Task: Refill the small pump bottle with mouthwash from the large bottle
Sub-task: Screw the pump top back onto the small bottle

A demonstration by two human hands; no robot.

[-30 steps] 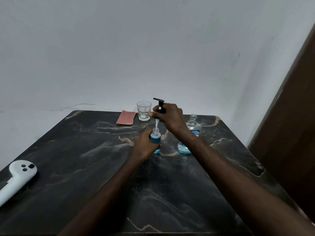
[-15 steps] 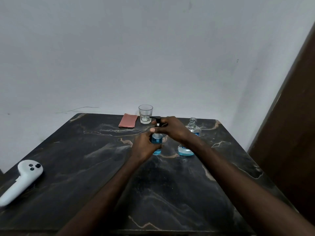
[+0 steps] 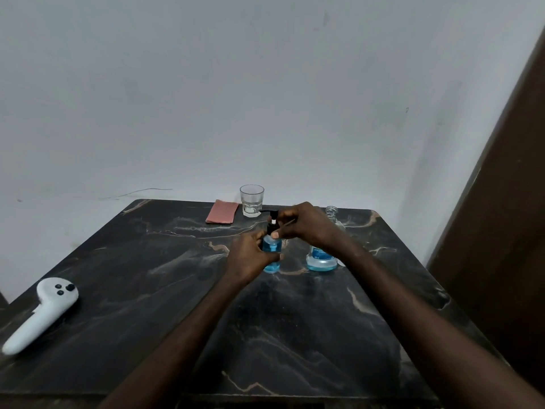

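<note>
The small pump bottle (image 3: 272, 255), holding blue liquid, stands upright on the dark marble table (image 3: 147, 290). My left hand (image 3: 250, 255) wraps around its body. The black pump head (image 3: 272, 219) sits in the bottle's neck, spout pointing left, and my right hand (image 3: 303, 222) pinches its collar. To the right stands the large clear mouthwash bottle (image 3: 321, 259) with an open threaded neck and a little blue liquid at the bottom; my right wrist hides its middle.
An empty drinking glass (image 3: 251, 200) and a folded pink cloth (image 3: 221, 215) sit at the table's far edge. A white handheld controller (image 3: 44, 311) lies at the left front. A white wall is behind, and a brown door stands at the right.
My right hand has lowered the pump head and its tube down into the small bottle's neck. My left hand has kept hold of the bottle.
</note>
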